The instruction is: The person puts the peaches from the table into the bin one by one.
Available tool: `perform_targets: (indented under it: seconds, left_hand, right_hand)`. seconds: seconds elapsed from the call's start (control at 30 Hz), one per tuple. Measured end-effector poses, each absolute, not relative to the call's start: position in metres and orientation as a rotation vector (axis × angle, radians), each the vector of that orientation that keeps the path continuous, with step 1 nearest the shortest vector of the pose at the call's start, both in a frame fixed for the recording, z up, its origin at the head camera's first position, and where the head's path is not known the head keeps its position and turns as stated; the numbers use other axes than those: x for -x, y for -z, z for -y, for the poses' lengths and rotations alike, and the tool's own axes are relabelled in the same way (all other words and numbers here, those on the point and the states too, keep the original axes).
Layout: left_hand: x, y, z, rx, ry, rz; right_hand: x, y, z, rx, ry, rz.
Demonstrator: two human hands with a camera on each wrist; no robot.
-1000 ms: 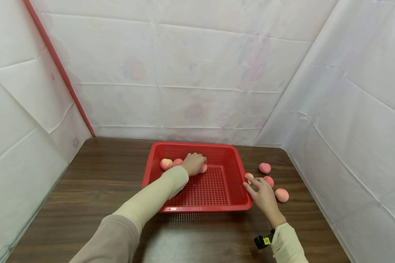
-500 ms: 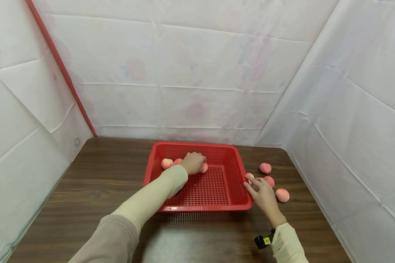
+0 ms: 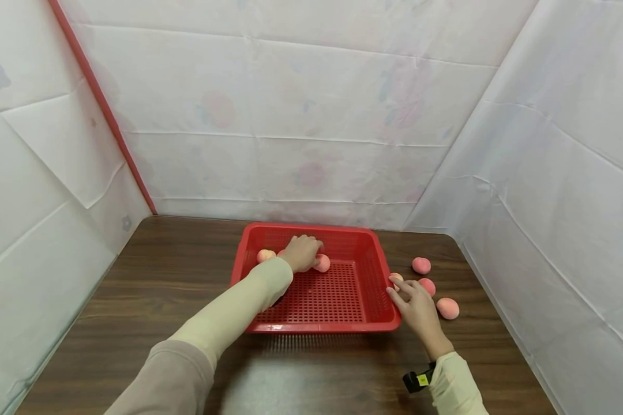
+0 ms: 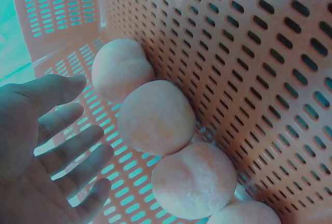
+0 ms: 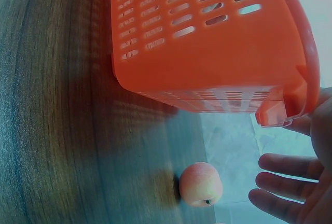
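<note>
Peaches in a row (image 4: pixel 155 117) along the far wall of the red basket (image 3: pixel 366 253), inside it, toward its far-left corner; four showing in the left wrist view, side by side and touching one another, pressed against the slotted wall; in the head view only two partly showing, one pale at the left (image 3: pixel 265 255) and one pink at the right (image 3: pixel 322 263), the rest hidden beneath the left hand (image 3: pixel 301 252). Left hand above that row, fingers (image 4: pixel 67 149) straight and spread apart, close beside the peaches yet gripping none; actual contact impossible to tell. Cream sleeve (image 3: pixel 239 311) stretched from the near-left over the basket's near rim.

Right hand (image 3: pixel 414 305) at the basket's right wall, outside it, near the near-right corner; fingers (image 5: pixel 282 167) extended and slightly apart, holding nothing; one fingertip tight against the rim in the right wrist view. Small peach by the fingertips (image 3: pixel 396 278), just beside the basket's right wall on the table (image 3: pixel 161 276); the same or a neighbouring one showing in the right wrist view (image 5: pixel 201 183), stem end toward the camera, near the fingers but apart from them.

Three more peaches toward the table's right edge: one farthest back (image 3: pixel 421 265), one in the middle (image 3: pixel 427 286) just beyond the right hand, one nearest (image 3: pixel 447 308), all apart from each other. Black wrist strap (image 3: pixel 417 380) at the right cuff. Basket about the middle of the dark wooden table, nearer its far edge; white sheeting (image 3: pixel 311 115) around the far and side edges, red pole (image 3: pixel 104 109) at the left.
</note>
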State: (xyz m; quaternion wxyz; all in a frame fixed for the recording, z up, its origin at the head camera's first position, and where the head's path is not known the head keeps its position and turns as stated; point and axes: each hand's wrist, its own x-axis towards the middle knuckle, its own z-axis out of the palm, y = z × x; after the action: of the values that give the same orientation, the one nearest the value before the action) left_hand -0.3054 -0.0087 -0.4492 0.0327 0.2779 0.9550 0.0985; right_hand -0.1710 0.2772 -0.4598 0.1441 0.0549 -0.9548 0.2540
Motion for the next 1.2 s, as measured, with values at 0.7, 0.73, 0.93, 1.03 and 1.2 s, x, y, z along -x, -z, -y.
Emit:
perform_targets:
  seconds: [0.7, 0.73, 0.93, 1.03, 1.2]
  left_hand:
    - [0.304, 0.435, 0.027, -0.753, -0.481, -2.988]
    - [0.304, 0.434, 0.028, -0.752, -0.475, -2.991]
    - [0.3, 0.426, 0.032, -0.727, -0.47, -2.991]
    - [0.298, 0.424, 0.034, -0.713, -0.488, -2.996]
    - [0.298, 0.422, 0.039, -0.704, -0.51, -3.032]
  right_hand:
    - [0.171, 0.458, -0.278, -0.155, -0.753, 2.755]
    - [0.172, 0.458, -0.278, -0.157, -0.75, 2.753]
    - [0.173, 0.458, -0.278, -0.16, -0.753, 2.748]
    - [0.172, 0.458, -0.278, -0.155, -0.755, 2.75]
    - [0.171, 0.458, -0.278, -0.151, -0.752, 2.749]
